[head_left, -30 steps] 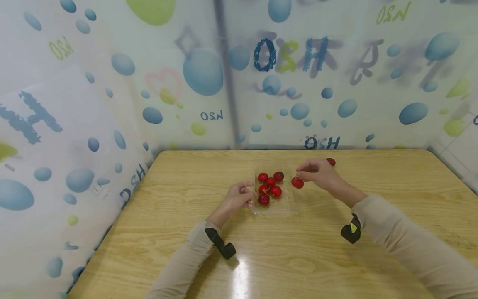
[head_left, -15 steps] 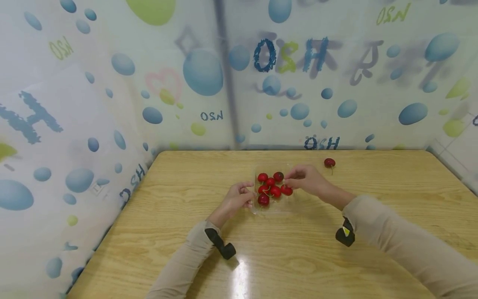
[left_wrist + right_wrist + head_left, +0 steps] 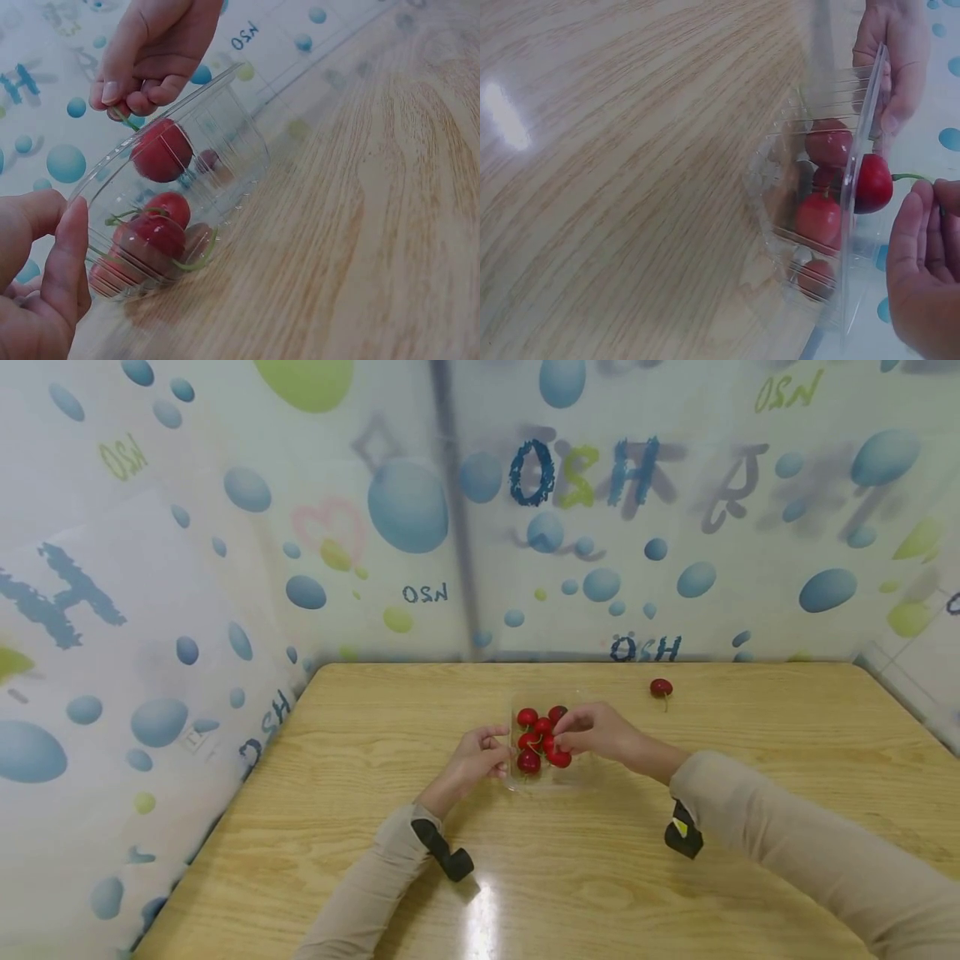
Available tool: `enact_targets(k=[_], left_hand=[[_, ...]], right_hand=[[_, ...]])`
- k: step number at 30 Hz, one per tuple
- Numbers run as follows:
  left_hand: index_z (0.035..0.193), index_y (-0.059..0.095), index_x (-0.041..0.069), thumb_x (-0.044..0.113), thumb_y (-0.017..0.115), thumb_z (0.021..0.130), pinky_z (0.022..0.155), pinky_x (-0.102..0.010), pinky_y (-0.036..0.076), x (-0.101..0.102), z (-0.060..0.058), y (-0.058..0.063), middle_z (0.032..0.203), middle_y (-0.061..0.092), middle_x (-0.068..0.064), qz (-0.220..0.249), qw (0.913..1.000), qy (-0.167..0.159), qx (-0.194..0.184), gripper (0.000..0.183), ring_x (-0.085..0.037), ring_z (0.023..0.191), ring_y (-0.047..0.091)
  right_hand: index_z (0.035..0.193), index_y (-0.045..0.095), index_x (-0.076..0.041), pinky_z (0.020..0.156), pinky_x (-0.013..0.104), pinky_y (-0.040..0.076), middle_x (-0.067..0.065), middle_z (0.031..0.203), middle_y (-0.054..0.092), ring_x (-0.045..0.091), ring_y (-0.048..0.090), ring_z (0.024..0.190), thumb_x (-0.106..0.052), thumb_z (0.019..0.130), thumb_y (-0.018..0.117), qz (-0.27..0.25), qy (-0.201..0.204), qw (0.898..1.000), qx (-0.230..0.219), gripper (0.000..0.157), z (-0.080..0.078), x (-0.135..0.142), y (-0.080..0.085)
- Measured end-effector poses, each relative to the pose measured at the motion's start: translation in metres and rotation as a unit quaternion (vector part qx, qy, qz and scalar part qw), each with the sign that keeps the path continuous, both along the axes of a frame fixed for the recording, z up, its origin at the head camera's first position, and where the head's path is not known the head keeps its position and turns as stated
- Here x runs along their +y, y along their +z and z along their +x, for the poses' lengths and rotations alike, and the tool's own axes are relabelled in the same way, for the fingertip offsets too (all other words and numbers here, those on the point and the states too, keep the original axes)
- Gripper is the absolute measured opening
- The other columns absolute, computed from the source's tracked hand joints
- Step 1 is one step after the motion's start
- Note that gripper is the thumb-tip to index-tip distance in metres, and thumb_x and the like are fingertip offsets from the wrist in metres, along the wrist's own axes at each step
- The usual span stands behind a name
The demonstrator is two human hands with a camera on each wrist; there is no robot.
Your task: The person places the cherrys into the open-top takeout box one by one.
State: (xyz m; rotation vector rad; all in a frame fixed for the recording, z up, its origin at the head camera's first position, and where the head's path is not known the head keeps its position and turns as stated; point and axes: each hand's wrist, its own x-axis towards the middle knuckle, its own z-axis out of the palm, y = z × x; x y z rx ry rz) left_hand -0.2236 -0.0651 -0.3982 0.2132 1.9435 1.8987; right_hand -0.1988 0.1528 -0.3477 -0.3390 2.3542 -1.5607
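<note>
My right hand (image 3: 603, 733) pinches the green stem of a red cherry (image 3: 874, 184). That cherry hangs at the rim of a clear plastic box (image 3: 583, 775), partly below the rim in the left wrist view. Several other cherries (image 3: 528, 762) with stems lie on the box's floor, mostly toward its left side in the head view. At the left edge, my left hand (image 3: 472, 758) holds the box's rim between thumb and fingers (image 3: 67, 255). My right fingers cover part of the cherries in the head view.
One dark red cherry (image 3: 661, 687) with its stem lies on the wooden table (image 3: 420, 702) behind and right of the box. A patterned curtain (image 3: 645, 568) with blue and green drops hangs along the table's back and left sides.
My right hand has moved left with the cherry, from beside the box to above the other cherries. The lone cherry on the table has come fully into sight. My left hand stays put.
</note>
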Motion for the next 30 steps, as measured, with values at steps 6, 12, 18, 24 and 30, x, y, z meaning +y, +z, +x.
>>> enact_targets(k=[6,12,18,24,30], left_hand=[[0.121,0.04,-0.01,-0.006,0.052,0.081,0.046,-0.016,0.046,0.0,-0.001,-0.006,0.072,0.047,-0.004,0.0,0.9999,0.01,0.011,0.042,-0.008,0.052,0.047],[0.122,0.037,-0.013,-0.006,0.051,0.082,0.047,-0.016,0.046,-0.001,0.004,0.004,0.072,0.046,-0.004,0.004,1.0,-0.004,0.007,0.044,-0.007,0.052,0.047],[0.123,0.035,-0.014,-0.006,0.052,0.082,0.047,-0.015,0.046,-0.001,0.011,0.013,0.072,0.045,-0.003,0.001,0.9999,-0.006,0.01,0.045,-0.007,0.053,0.047],[0.123,0.036,-0.013,-0.007,0.051,0.081,0.047,-0.015,0.046,0.0,0.011,0.013,0.072,0.046,-0.004,0.0,1.0,-0.004,0.009,0.045,-0.007,0.052,0.048],[0.122,0.037,-0.013,-0.008,0.05,0.081,0.046,-0.015,0.045,0.0,0.011,0.014,0.072,0.046,-0.004,0.002,1.0,0.0,0.008,0.043,-0.007,0.051,0.047]], right_hand=[[0.093,0.059,0.008,0.075,0.043,0.05,0.008,0.08,0.063,0.02,0.06,0.073,-0.004,0.084,0.057,-0.007,-0.005,1.0,-0.01,0.015,0.001,-0.005,-0.003],[0.089,0.059,0.008,0.072,0.04,0.052,0.01,0.079,0.063,0.017,0.06,0.071,-0.001,0.083,0.057,-0.012,-0.007,1.0,-0.012,0.011,-0.001,-0.009,-0.009],[0.089,0.059,0.009,0.071,0.04,0.052,0.009,0.079,0.063,0.015,0.06,0.07,0.001,0.082,0.057,-0.009,-0.02,1.0,-0.016,0.011,-0.001,-0.014,-0.01],[0.09,0.059,0.007,0.071,0.039,0.052,0.009,0.08,0.062,0.017,0.06,0.071,-0.001,0.083,0.058,0.005,-0.028,0.999,-0.022,0.011,0.0,-0.016,-0.009],[0.09,0.059,0.007,0.071,0.039,0.052,0.01,0.081,0.062,0.02,0.06,0.072,-0.002,0.083,0.058,0.009,-0.027,0.999,-0.021,0.012,-0.001,-0.018,-0.007]])
